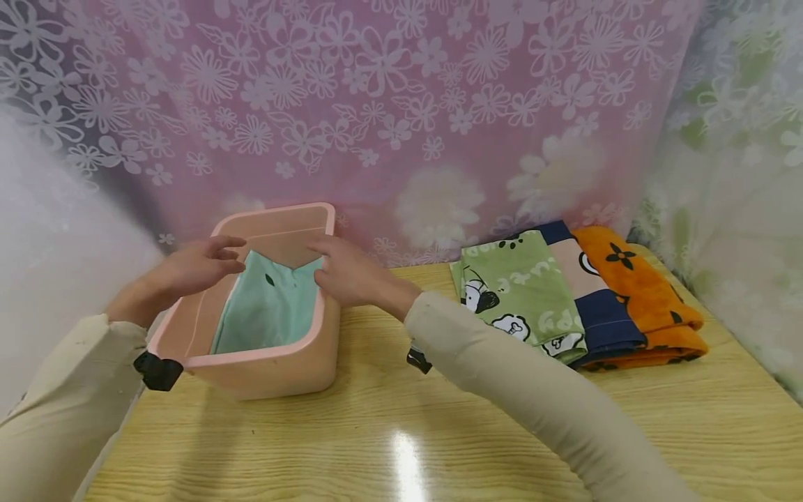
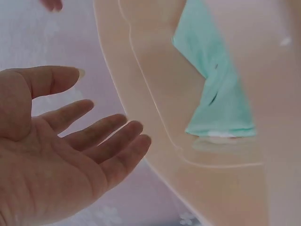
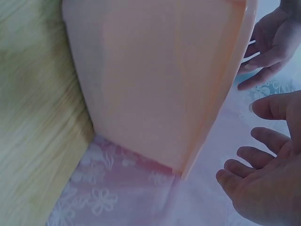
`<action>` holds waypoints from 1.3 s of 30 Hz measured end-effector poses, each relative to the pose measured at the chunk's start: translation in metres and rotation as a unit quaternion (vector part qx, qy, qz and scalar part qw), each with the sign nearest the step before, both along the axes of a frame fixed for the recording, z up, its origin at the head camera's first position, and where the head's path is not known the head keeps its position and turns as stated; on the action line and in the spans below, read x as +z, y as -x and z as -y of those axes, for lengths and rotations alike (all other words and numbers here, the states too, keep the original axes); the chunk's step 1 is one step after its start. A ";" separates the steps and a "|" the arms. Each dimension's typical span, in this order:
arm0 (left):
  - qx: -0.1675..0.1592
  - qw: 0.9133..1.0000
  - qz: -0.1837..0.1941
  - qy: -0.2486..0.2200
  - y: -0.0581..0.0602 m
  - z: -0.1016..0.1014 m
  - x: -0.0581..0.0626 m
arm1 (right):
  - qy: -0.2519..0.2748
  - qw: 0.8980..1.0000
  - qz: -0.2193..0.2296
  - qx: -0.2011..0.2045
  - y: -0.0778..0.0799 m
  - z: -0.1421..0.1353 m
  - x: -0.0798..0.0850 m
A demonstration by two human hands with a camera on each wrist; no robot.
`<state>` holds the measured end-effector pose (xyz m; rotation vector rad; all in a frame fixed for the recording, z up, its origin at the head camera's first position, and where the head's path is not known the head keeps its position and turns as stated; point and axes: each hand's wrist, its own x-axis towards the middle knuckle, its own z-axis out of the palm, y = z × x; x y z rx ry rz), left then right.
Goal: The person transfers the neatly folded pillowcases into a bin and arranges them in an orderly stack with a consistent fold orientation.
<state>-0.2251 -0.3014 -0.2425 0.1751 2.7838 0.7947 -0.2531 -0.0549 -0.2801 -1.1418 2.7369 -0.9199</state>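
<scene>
A mint-green folded cloth (image 1: 276,300) with a small dark leaf mark lies inside a pink plastic bin (image 1: 270,373) on the table. Over the bin's left side is my left hand (image 1: 194,268), its fingers loosely spread and nothing in them. My right hand (image 1: 354,272) hovers at the right rim, overlapping it in the head view; the right wrist view shows its fingers (image 3: 254,157) relaxed and holding nothing. In the left wrist view the cloth (image 2: 221,99) rests against the bin floor, partly cut off by the near wall.
To the right, a green printed folded cloth (image 1: 521,286), a navy and pink one (image 1: 602,314) and an orange one (image 1: 633,279) overlap on the wooden table (image 1: 376,432). Behind hangs a pink floral curtain (image 1: 401,125). A pale wall (image 1: 63,209) borders the left.
</scene>
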 end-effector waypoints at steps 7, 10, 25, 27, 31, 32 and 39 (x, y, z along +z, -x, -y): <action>-0.012 0.994 -0.089 0.057 -0.016 -0.032 0.004 | -0.028 0.998 -0.058 -0.009 0.005 -0.032 0.002; -0.021 0.986 -0.153 0.068 -0.021 -0.047 0.004 | -0.052 0.994 -0.098 -0.013 0.008 -0.048 0.001; -0.080 0.932 -0.329 0.128 -0.045 -0.113 -0.009 | -0.123 0.986 -0.104 -0.037 0.009 -0.129 -0.012; -0.095 0.926 -0.343 0.124 -0.047 -0.121 -0.010 | -0.129 0.985 -0.109 -0.038 0.010 -0.139 -0.015; -0.122 0.906 -0.378 0.143 -0.046 -0.139 -0.012 | -0.153 0.979 -0.127 -0.051 0.009 -0.163 -0.020; -0.127 0.902 -0.384 0.148 -0.045 -0.143 -0.013 | -0.159 0.977 -0.130 -0.055 0.009 -0.169 -0.021; -0.148 0.872 -0.436 0.165 -0.047 -0.165 -0.025 | -0.173 0.975 -0.129 -0.061 0.010 -0.198 -0.033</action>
